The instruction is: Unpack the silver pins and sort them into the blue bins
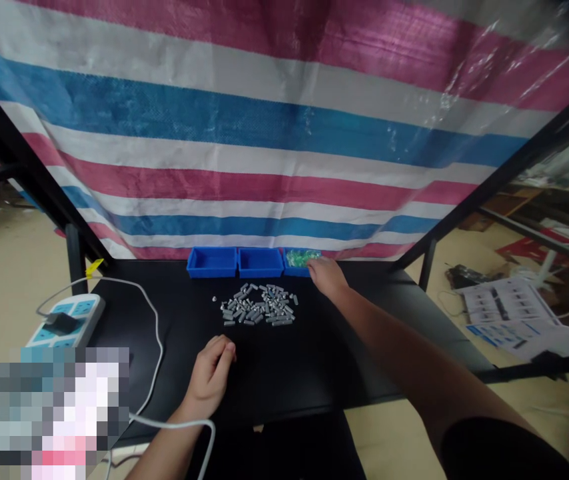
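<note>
My right hand (pixel 327 277) reaches to the right-hand blue bin (pixel 294 271), fingers bent together at its front right corner. Green and clear small pieces (pixel 302 257) fill that bin, too small to name. Whatever those fingertips may hold is hidden. My left hand (pixel 210 375) rests closed on the black table near its front edge, thumb against the curled fingers, its inside out of sight. Between the hands and the bins lies a loose pile of small grey cylinders (pixel 257 305), some with shiny ends. One small shiny piece (pixel 214 299) sits apart at the pile's left.
Two more blue bins (pixel 213 263) stand in line to the left. A white power strip (pixel 77 320) with a plug and a grey cable (pixel 157 320) occupies the table's left side. Behind hangs a striped tarpaulin (pixel 264 153) between black frame posts (pixel 429 250).
</note>
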A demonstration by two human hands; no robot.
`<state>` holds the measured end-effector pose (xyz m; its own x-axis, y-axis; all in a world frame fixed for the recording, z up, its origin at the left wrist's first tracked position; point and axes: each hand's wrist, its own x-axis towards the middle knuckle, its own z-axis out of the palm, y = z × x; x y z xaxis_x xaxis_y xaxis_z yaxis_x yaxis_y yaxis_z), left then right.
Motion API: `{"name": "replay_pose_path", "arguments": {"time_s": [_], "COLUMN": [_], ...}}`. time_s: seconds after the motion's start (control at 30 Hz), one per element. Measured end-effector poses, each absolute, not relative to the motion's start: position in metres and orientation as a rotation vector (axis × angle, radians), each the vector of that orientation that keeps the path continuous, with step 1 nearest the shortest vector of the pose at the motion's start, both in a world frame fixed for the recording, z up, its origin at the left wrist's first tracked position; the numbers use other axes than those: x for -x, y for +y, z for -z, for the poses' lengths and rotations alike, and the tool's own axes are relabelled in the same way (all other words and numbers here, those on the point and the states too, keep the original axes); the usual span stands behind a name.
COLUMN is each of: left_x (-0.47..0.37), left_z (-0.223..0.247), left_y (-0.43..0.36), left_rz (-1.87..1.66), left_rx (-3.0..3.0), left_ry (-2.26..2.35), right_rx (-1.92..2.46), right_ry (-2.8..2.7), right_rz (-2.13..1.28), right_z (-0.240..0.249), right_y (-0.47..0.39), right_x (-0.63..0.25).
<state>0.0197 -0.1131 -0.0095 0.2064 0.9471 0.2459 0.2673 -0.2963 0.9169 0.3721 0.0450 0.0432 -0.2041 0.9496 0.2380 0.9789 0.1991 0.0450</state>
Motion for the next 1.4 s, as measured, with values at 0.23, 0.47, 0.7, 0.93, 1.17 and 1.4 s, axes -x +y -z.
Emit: {"name": "replay_pose_path", "arguments": {"time_s": [0.23, 0.47, 0.7, 0.93, 1.17, 1.4], "left_x": [-0.019, -0.020, -0.022, -0.024, -0.025, -0.074], "left_z": [0.013, 0.012, 0.008, 0.005, 0.006, -0.017], "left_y": [-0.111, -0.112, -0.112, -0.114, -0.116, -0.173], "left_rz": [-1.133, -1.146, -1.142, -1.146, -1.222, -0.896], "left_rx": [-1.714, -1.685, -1.637, -1.634, -1.612, -1.180], "left_ry": [1.142, 1.153, 1.173, 1.183, 1.140, 0.674], "right_rx": [1.824, 1.978, 1.976, 2.019, 1.502, 0.388], "right_ry": [-2.168, -2.256, -2.260, -2.270, -1.808, -1.127], "right_rz": [0.374, 0.221, 0.250, 0.125, -0.509, -2.066], "right_z": [-0.031, -0.014, -0.010, -0.029, -0.054, 0.005], "right_y": [0.032, 0.039, 0.036, 0.041, -0.048, -0.200], "right_x": [-0.362, -0.355, -0.351, -0.346, -0.313, -0.240]}}
